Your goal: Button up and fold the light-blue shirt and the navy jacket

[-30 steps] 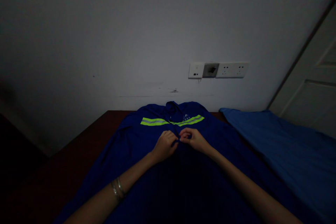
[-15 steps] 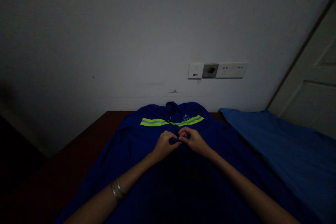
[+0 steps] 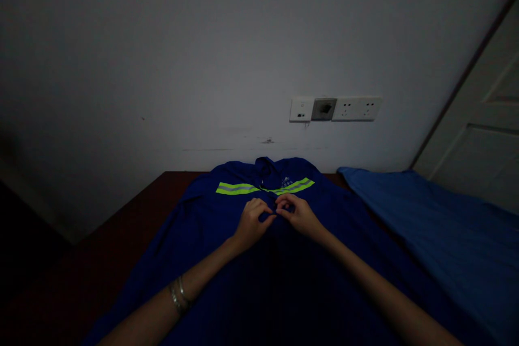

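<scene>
A dark blue work jacket (image 3: 198, 227) lies spread out with its collar towards the wall. Across its chest runs a yellow-green and grey reflective strip (image 3: 237, 188), and a small pale print sits above the strip on the right. My left hand (image 3: 254, 221), with bracelets on the wrist, pinches the jacket's front edge just below the strip. My right hand (image 3: 299, 216) pinches the same front opening, its fingertips almost meeting the left ones. Whatever small fastening lies between the fingertips is too dark and small to make out.
The jacket rests on a dark red-brown tabletop (image 3: 133, 216) against a grey-white wall (image 3: 182, 65). A lighter blue cloth (image 3: 425, 216) lies at the right. Switches and sockets (image 3: 357, 109) are set in the wall, and a pale panelled door (image 3: 478, 140) stands at the far right.
Both hands have shifted very slightly up along the jacket's front towards the collar, still pinching. The jacket lies as before.
</scene>
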Demonstrator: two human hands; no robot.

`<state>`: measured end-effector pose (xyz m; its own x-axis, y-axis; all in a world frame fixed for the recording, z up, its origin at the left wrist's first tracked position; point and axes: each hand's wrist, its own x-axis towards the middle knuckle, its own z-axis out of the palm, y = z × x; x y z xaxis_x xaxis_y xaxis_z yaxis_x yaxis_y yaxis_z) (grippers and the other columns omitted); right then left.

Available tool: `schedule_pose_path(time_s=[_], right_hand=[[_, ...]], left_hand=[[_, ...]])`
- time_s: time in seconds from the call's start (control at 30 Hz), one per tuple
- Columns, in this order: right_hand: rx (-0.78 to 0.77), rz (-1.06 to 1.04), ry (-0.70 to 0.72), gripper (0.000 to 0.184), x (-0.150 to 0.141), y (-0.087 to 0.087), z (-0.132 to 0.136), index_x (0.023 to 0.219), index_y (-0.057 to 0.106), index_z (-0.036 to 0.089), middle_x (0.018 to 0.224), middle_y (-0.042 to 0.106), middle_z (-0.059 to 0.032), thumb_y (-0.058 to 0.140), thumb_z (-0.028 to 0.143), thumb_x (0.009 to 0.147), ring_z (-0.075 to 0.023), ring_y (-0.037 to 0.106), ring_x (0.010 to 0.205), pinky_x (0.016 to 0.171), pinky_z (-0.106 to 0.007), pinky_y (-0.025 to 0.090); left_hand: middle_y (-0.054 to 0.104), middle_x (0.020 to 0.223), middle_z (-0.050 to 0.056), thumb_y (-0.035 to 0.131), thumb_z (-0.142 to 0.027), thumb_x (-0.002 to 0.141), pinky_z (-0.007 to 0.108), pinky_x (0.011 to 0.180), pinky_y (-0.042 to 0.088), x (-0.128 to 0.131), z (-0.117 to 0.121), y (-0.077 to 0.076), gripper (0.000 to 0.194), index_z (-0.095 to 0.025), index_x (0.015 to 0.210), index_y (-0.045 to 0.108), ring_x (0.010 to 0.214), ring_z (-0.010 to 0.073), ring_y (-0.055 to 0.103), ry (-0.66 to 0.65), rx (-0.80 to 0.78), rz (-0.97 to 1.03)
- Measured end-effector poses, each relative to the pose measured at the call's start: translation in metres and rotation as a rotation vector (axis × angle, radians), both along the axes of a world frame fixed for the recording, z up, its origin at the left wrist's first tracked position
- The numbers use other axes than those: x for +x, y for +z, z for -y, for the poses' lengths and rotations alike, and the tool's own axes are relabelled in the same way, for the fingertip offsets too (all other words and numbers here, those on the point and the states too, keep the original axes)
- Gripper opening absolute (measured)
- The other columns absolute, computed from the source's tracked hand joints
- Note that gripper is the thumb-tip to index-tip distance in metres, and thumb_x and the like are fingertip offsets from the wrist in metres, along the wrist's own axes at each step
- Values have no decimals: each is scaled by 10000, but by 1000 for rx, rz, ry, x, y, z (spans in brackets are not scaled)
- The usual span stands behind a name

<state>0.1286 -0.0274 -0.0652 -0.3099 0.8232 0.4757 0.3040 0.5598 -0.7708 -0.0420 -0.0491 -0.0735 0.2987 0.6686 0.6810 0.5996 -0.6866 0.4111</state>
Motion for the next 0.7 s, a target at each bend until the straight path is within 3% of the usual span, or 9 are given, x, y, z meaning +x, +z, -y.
schedule_pose_path(time_s=[0.27,0.7], right_hand=[[-161,-168,29,186,-2,-3,-3,803,558,175,649,592,21,629,199,633,-133,544,638,654,-273,393],[-385,-216,-1,256,-1,-2,-4,736,551,177,581,602,25,688,253,534,-117,544,546,542,-240,390]], left_hand=[[600,761,41,607,-216,765,312,722,392,-3,-3,-1,63,-170,722,598,770,167,531,-43,28,-59],[569,765,42,544,-133,752,315,737,388,-3,-3,-3,37,-167,746,556,789,173,511,-55,14,-107]])
